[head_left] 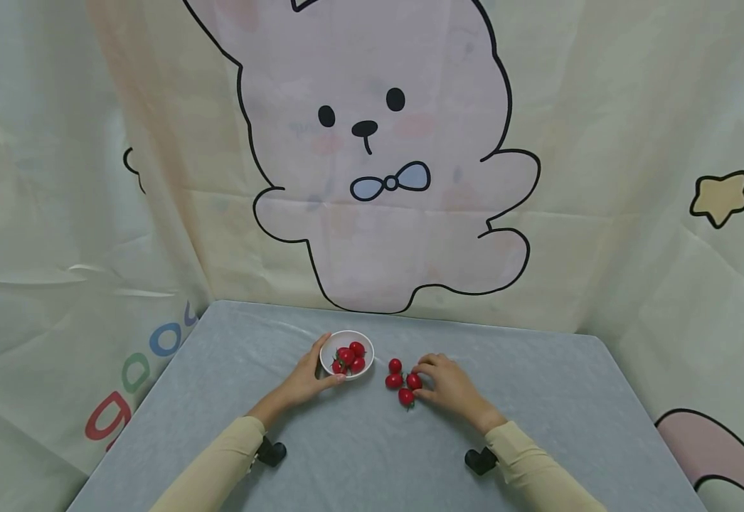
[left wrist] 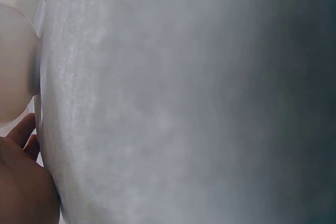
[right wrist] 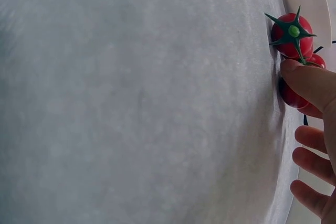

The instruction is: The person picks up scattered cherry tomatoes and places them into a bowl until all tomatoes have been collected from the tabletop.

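On the table stands a small white bowl (head_left: 373, 355) with several red cherry tomatoes (head_left: 345, 355) inside. My left hand (head_left: 308, 377) holds it from the left, thumb at the near side and fingers at the far side. Right of the bowl lies a small cluster of cherry tomatoes (head_left: 394, 382). At its right side my right hand (head_left: 452, 386) pinches one cherry tomato (head_left: 414, 382) between thumb and forefinger. In the right wrist view, the thumb (right wrist: 310, 82) presses on that tomato (right wrist: 291, 94), beside another with a green star-shaped stem top (right wrist: 304, 24). The remaining fingers are spread apart.
A pale grey-blue cloth covers the table (head_left: 372, 455). Behind it hangs a curtain (head_left: 570, 270) printed with a cartoon bear. Both wrists carry black camera mounts (head_left: 272, 453) close above the cloth.
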Action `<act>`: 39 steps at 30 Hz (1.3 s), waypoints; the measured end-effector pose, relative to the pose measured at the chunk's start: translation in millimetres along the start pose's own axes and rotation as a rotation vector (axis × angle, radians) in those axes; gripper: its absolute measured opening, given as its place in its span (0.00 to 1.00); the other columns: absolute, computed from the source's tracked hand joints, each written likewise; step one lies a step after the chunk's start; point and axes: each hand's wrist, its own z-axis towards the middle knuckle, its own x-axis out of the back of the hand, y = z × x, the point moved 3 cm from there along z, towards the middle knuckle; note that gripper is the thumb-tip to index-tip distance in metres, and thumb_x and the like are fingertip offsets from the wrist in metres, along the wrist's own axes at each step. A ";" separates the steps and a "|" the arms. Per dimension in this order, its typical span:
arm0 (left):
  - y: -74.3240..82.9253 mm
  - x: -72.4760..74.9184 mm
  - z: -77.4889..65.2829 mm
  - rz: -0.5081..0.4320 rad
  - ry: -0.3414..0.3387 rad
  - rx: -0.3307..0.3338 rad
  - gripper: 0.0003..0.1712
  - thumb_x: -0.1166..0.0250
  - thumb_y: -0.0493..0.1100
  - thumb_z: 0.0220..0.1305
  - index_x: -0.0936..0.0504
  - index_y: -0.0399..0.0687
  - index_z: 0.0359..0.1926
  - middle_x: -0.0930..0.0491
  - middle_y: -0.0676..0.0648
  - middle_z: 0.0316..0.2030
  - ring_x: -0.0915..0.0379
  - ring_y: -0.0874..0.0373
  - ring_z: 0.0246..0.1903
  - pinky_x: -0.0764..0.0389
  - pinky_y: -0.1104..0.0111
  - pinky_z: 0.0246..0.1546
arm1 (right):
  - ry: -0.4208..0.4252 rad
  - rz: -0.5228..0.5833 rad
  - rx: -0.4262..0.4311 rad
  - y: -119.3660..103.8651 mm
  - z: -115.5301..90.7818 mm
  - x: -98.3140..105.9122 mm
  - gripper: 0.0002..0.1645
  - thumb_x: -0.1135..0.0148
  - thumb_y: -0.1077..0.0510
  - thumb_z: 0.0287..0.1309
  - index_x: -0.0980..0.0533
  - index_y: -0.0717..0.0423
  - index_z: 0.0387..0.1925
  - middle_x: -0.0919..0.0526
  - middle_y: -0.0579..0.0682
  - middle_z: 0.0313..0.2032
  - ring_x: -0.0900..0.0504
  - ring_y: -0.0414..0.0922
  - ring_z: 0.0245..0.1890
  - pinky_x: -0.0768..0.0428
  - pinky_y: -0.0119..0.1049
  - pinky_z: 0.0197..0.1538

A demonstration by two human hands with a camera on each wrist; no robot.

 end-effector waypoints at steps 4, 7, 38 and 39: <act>0.1 -0.3 -0.2 -0.003 -0.002 0.004 0.61 0.28 0.64 0.53 0.55 0.63 0.78 0.44 0.42 0.75 0.49 0.41 0.76 0.44 0.39 0.72 | -0.008 0.005 -0.008 0.2 0.8 1.4 0.23 0.24 0.43 0.49 0.16 0.49 0.45 0.17 0.49 0.47 0.21 0.47 0.47 0.19 0.47 0.52; 1.9 0.2 -1.0 -0.005 -0.003 0.010 0.61 0.27 0.64 0.53 0.55 0.63 0.78 0.44 0.42 0.76 0.49 0.41 0.76 0.44 0.39 0.72 | -0.012 0.014 -0.021 1.1 2.2 2.6 0.23 0.24 0.44 0.48 0.16 0.49 0.44 0.17 0.49 0.47 0.21 0.47 0.48 0.19 0.47 0.52; 2.9 1.4 0.3 0.019 0.000 -0.020 0.59 0.28 0.61 0.55 0.55 0.60 0.78 0.43 0.39 0.75 0.46 0.39 0.74 0.42 0.39 0.71 | 0.027 0.018 -0.017 -16.2 43.9 45.7 0.25 0.25 0.43 0.50 0.17 0.47 0.49 0.18 0.49 0.54 0.21 0.49 0.56 0.20 0.48 0.60; 2.8 1.4 0.4 0.019 0.000 -0.019 0.59 0.28 0.61 0.55 0.55 0.60 0.78 0.43 0.39 0.75 0.46 0.39 0.74 0.42 0.39 0.71 | 0.026 0.015 -0.016 -17.9 45.9 46.6 0.25 0.25 0.42 0.51 0.17 0.47 0.49 0.19 0.49 0.55 0.21 0.49 0.56 0.20 0.48 0.60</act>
